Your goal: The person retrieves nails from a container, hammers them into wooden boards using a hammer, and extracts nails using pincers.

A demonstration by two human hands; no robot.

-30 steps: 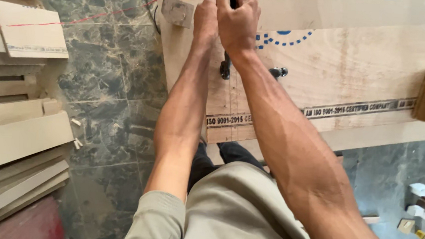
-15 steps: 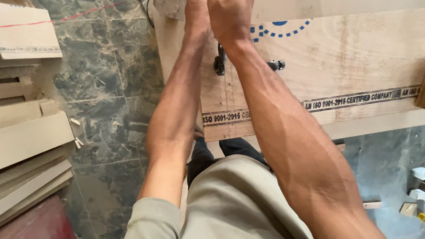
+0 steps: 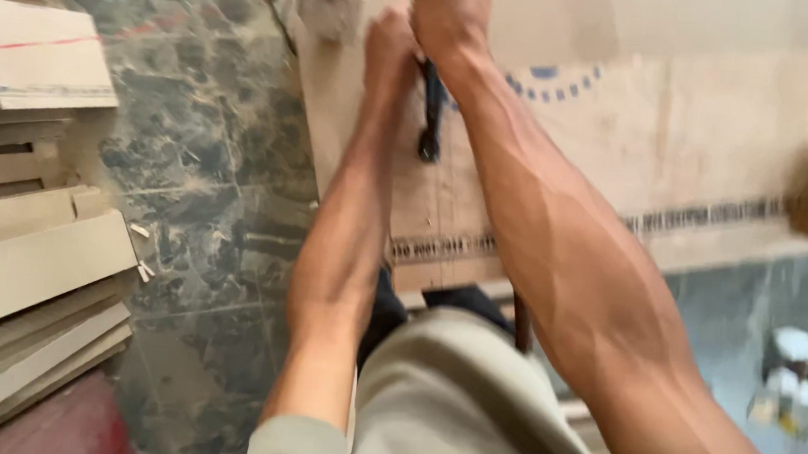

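Here, both arms reach forward over a plywood sheet (image 3: 714,135) printed with a dark band. Right hand (image 3: 449,12) is closed in a fist at the sheet's far edge, gripping what looks like the top of a dark metal clamp (image 3: 431,115); motion blur leaves this uncertain. Left hand (image 3: 388,50) rests beside it, fingers curled; contents indiscernible. Stacked boards (image 3: 33,248) lie left on marble floor (image 3: 210,147).
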